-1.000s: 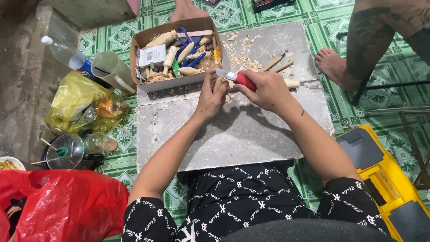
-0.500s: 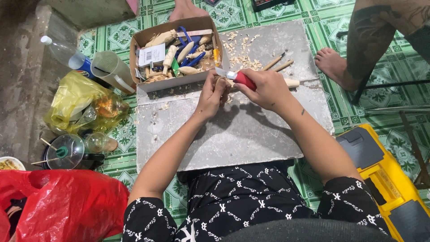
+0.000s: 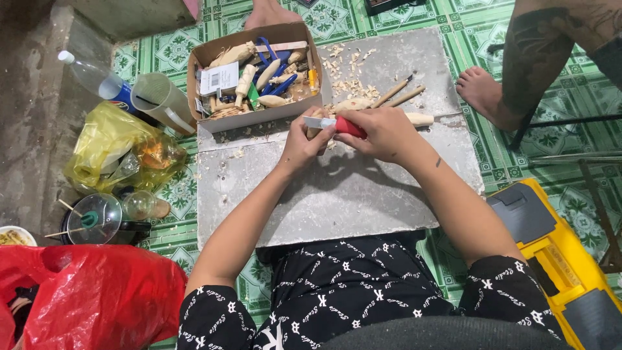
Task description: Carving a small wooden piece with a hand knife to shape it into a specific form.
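Observation:
My right hand (image 3: 387, 133) grips a knife with a red handle (image 3: 348, 126); its short blade (image 3: 317, 122) points left. My left hand (image 3: 304, 142) is closed on a small piece of pale wood, mostly hidden by the fingers, right under the blade. Both hands work over a grey stone slab (image 3: 337, 194) lying on the green tiled floor. Pale wood shavings (image 3: 353, 81) are scattered on the slab's far part. A carved wooden piece (image 3: 418, 119) lies just beyond my right hand.
A cardboard box (image 3: 259, 116) of wooden pieces and blue-handled tools stands at the slab's far left. Two thin tools (image 3: 402, 92) lie by the shavings. Left: plastic bottle (image 3: 91, 74), yellow bag (image 3: 116, 152), glass pot (image 3: 94, 220), red bag (image 3: 91, 295). Right: yellow toolbox (image 3: 551, 246), another person's foot (image 3: 483, 91).
My hands stay in the same place on the slab; the knife makes only a small shift against the wood piece.

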